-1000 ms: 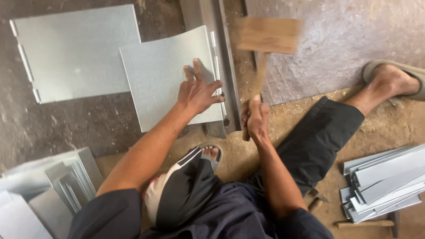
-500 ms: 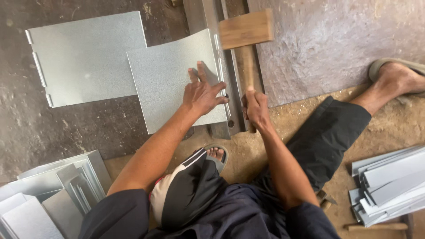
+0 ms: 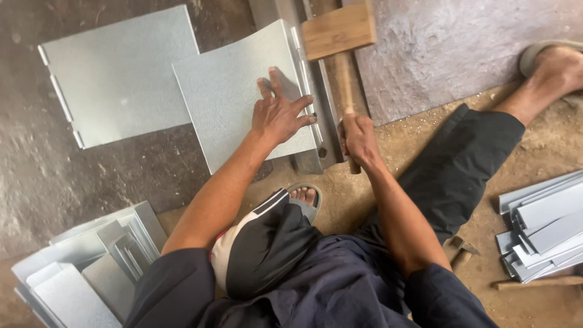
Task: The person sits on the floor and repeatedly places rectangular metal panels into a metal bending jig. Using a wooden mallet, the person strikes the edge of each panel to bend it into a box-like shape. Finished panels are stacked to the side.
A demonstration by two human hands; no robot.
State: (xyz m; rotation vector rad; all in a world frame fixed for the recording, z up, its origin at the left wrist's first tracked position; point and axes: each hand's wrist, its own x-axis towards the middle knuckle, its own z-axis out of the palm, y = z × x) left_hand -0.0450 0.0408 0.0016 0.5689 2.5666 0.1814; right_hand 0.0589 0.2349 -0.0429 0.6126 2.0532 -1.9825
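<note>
Two galvanized sheets lie left of the steel rail (image 3: 316, 91); the nearer curved sheet (image 3: 237, 97) rests its tabbed edge on it. Left hand (image 3: 280, 114) is spread flat, pinning that sheet. Right hand (image 3: 358, 136) grips the wooden mallet (image 3: 339, 30) — head over the rail. Seam-hammering seems underway — the next blow needs a square aim.

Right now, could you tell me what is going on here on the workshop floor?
A person sits on the floor working sheet metal. The left hand lies flat on a curved metal sheet, pressing its edge against a steel bar. The right hand grips a wooden mallet, its head over the bar. Another sheet lies alongside, with stacks of cut pieces nearby.
</note>
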